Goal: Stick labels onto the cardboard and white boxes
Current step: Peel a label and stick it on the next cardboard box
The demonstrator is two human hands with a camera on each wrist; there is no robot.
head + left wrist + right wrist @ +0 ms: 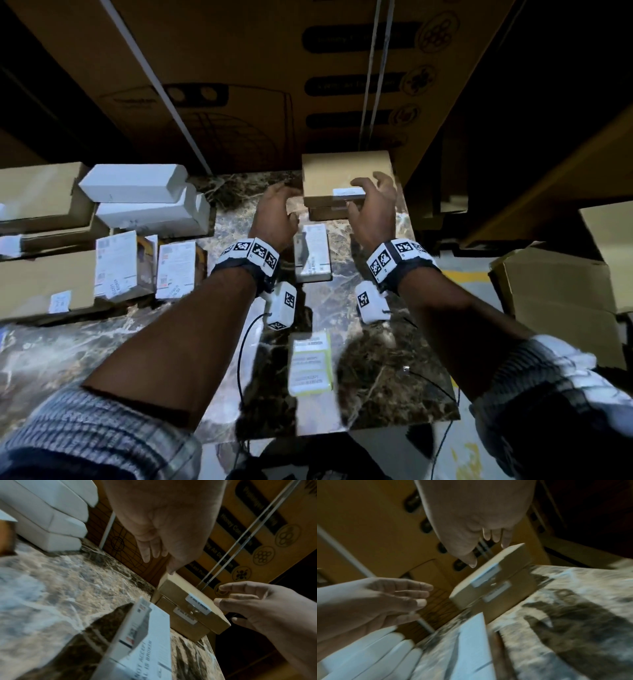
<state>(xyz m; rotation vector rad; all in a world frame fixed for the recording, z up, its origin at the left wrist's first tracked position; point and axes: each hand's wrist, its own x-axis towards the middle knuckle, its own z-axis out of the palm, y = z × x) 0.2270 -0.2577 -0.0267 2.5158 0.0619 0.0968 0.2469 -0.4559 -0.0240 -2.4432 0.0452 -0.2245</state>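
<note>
Both wrists w/ black bands carrying b&w tag blocks, white wired camera pods; plaid sleeves rolled up.

Dim, shadowy scene with dark corners; both wrist views smeared by blur.

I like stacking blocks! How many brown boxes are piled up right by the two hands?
2. The top brown box sits on the bottom brown box, at the counter's far edge between both hands. Each has a small white label on its front. Nothing seems hidden underneath.
</note>
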